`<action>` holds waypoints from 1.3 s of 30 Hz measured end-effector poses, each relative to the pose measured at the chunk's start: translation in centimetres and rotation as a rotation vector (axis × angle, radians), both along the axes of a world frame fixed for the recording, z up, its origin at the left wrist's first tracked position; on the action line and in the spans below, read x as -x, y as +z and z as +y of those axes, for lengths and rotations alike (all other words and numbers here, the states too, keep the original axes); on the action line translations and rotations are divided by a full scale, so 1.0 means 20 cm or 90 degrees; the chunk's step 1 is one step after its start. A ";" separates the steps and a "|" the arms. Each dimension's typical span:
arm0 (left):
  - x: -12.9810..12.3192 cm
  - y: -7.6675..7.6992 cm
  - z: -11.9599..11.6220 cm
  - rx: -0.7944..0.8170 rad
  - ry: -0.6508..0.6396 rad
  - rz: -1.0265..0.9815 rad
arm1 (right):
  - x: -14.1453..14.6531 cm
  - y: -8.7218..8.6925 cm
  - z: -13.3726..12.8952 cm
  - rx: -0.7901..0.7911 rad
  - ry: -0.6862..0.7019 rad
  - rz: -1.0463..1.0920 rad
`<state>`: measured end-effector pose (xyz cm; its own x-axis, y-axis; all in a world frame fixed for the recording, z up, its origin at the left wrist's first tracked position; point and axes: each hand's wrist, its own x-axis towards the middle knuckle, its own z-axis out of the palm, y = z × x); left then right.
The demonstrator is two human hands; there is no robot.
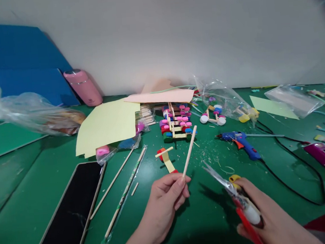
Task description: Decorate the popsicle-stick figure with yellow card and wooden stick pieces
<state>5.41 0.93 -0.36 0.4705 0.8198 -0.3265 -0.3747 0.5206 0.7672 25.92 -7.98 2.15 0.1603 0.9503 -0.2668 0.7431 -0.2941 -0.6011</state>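
My left hand (168, 193) pinches a pale wooden chopstick (190, 150) near its lower end, and the stick points up and slightly right. In my right hand (261, 208) are scissors (227, 186) with silver blades and red and yellow handle parts; the blades are slightly apart and clear of the chopstick. Just beyond my left hand lies a small piece (167, 161) of pale wood strips with red discs, partly hidden by the fingers. Behind it stand several little stick cars (176, 122) with coloured wheels, packed close together.
A blue glue gun (239, 141) with a black cord lies right of centre. To the left are a phone (70, 209), a wrapped chopstick pack (125, 191) and a loose stick (113, 181). Yellow paper (108, 123), plastic bags and a pink bottle (84, 87) stand farther back.
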 end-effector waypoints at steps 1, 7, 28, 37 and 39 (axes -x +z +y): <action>0.00 0.00 0.00 -0.006 -0.001 0.008 | 0.02 0.00 0.00 0.010 -0.003 -0.002; 0.01 0.01 0.00 -0.012 -0.019 0.076 | 0.10 0.04 0.03 0.027 0.039 -0.043; 0.01 0.03 0.01 -0.344 -0.051 0.234 | 0.13 0.03 0.07 0.034 0.091 -0.058; 0.02 0.03 0.03 -0.380 -0.072 0.266 | 0.13 -0.02 0.05 -0.026 0.068 -0.010; 0.02 0.04 0.03 -0.376 -0.081 0.268 | 0.13 -0.04 0.04 -0.019 0.080 -0.015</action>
